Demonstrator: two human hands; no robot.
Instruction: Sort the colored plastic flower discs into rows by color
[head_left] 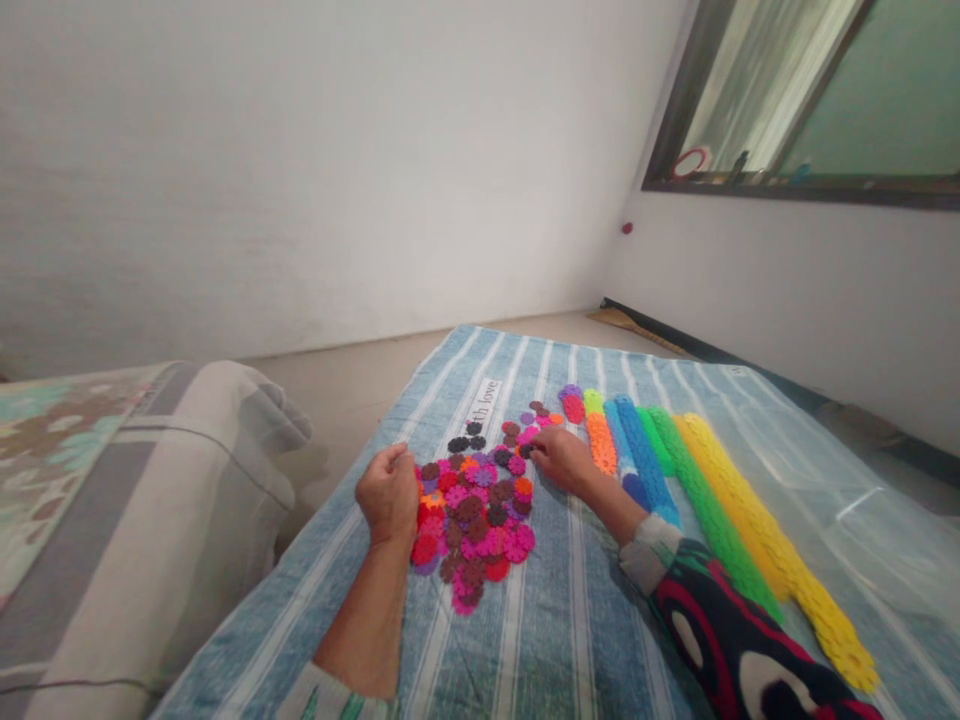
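A heap of small flower-shaped plastic discs [480, 510], mostly pink, brown, red, orange, purple and black, is spread on the striped blue cloth [465, 680]. My left hand [388, 495] is closed at the heap's left edge, and whatever its curled fingers hold is hidden. At the upper right of the heap, my right hand [562, 460] has its fingers pinched together on a black disc [527, 451]. Several loose black discs [466, 440] lie just beyond the heap, beside a printed label on the cloth.
Sorted rows of discs lie to the right: yellow [772, 530], green [705, 510], blue [645, 460] and orange [600, 440]. Clear plastic sheeting [870, 530] covers the cloth's right side. A cloth-covered seat [202, 520] stands to the left, with a wall [337, 180] behind.
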